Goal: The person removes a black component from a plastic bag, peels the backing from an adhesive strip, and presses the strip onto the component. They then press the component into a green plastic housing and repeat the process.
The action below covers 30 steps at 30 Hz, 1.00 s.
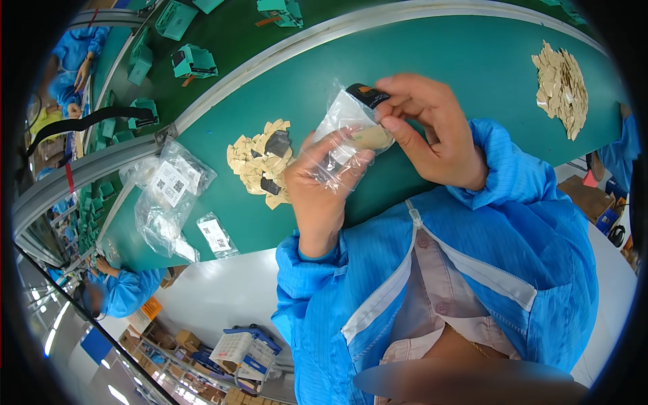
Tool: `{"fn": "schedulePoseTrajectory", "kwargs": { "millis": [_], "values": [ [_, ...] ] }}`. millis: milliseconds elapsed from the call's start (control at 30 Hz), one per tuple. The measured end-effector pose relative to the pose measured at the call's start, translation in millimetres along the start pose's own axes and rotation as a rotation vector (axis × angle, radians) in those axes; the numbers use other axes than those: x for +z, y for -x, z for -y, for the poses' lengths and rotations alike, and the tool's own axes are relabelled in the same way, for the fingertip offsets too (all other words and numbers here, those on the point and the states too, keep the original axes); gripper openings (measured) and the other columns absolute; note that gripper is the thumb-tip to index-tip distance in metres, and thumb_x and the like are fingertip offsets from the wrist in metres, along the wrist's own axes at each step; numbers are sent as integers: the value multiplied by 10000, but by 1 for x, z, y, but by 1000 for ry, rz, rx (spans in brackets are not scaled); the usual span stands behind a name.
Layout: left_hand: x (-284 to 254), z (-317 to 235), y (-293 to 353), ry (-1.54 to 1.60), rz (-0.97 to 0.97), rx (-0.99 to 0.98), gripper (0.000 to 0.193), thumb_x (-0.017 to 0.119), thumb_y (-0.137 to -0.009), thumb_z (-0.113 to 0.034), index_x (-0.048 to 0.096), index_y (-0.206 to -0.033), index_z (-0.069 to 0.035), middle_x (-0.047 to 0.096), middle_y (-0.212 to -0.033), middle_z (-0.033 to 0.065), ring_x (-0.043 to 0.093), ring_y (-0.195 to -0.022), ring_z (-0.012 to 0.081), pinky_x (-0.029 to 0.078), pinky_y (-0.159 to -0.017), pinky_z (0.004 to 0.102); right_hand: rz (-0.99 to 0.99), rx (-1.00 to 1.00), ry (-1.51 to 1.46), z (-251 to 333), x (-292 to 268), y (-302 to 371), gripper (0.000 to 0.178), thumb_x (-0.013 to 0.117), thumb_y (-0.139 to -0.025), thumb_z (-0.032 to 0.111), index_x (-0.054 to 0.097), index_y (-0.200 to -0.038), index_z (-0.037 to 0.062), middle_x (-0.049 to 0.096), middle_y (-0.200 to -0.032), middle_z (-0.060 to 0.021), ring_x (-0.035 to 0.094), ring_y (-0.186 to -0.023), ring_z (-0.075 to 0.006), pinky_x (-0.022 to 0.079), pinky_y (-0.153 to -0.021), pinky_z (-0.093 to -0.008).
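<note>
In my left hand is a clear plastic bag with a white label, its fingers wrapped round the lower part. A tan piece shows at the bag, though I cannot tell whether it is inside. My right hand is closed, with thumb and forefinger pinching a small black piece with an orange mark, at the bag's upper edge. Left of my left hand lies a loose pile of tan pieces, several black ones among them.
Clear bags with white labels lie at the left of the green table, near a single small labelled bag. Another tan pile sits at the far right. Beyond the pale rail stand green bins. Co-workers in blue are nearby.
</note>
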<state>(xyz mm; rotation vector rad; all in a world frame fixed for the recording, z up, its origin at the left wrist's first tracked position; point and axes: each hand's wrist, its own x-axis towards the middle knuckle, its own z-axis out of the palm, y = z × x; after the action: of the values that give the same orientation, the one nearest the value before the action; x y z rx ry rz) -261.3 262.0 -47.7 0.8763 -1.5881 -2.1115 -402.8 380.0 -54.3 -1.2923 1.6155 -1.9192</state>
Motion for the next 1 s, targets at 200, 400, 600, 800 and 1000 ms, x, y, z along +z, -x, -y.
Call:
{"fn": "schedulePoseTrajectory", "kwargs": {
  "millis": [200, 400, 600, 800, 1000],
  "values": [
    [-3, 9, 1, 101, 19, 55, 212, 803, -761, 12, 688, -936, 36, 589, -1161, 104, 621, -976, 178, 513, -831, 281, 0, -21, 58, 0, 2, 1, 448, 538, -898, -104, 478, -1330, -4, 585, -957, -109, 588, -848, -163, 503, -755, -273],
    [0, 5, 6, 34, -47, 118, 153, 772, -782, 36, 683, -905, 19, 574, -1167, 112, 605, -1006, 189, 501, -863, 289, -102, 67, -71, 0, 3, 7, 441, 552, -893, -91, 497, -1322, -4, 598, -953, -118, 598, -849, -172, 501, -747, -278],
    [-16, 14, 10, 161, -135, 82, 134, 695, -835, 69, 684, -958, 17, 572, -1155, 88, 562, -1050, 165, 462, -883, 280, -74, -92, 165, -4, -8, 3, 391, 552, -918, -48, 520, -1304, 9, 600, -956, -101, 596, -823, -166, 499, -731, -286],
    [-37, -12, 6, -167, -321, 189, 181, 678, -915, -65, 634, -1077, 2, 684, -954, 71, 630, -857, 124, 485, -804, 241, -265, 139, -63, -15, -30, -5, 476, 532, -938, -40, 374, -1381, 37, 554, -962, -75, 582, -836, -126, 504, -730, -259],
    [-61, -19, -4, -336, -320, 140, 144, 685, -904, -59, 657, -1031, 3, 678, -903, 55, 612, -801, 119, 468, -748, 245, -282, 219, -102, -14, -40, -6, 467, 515, -939, -57, 369, -1375, 24, 535, -1011, -83, 583, -849, -112, 540, -741, -261]
  ]
}}
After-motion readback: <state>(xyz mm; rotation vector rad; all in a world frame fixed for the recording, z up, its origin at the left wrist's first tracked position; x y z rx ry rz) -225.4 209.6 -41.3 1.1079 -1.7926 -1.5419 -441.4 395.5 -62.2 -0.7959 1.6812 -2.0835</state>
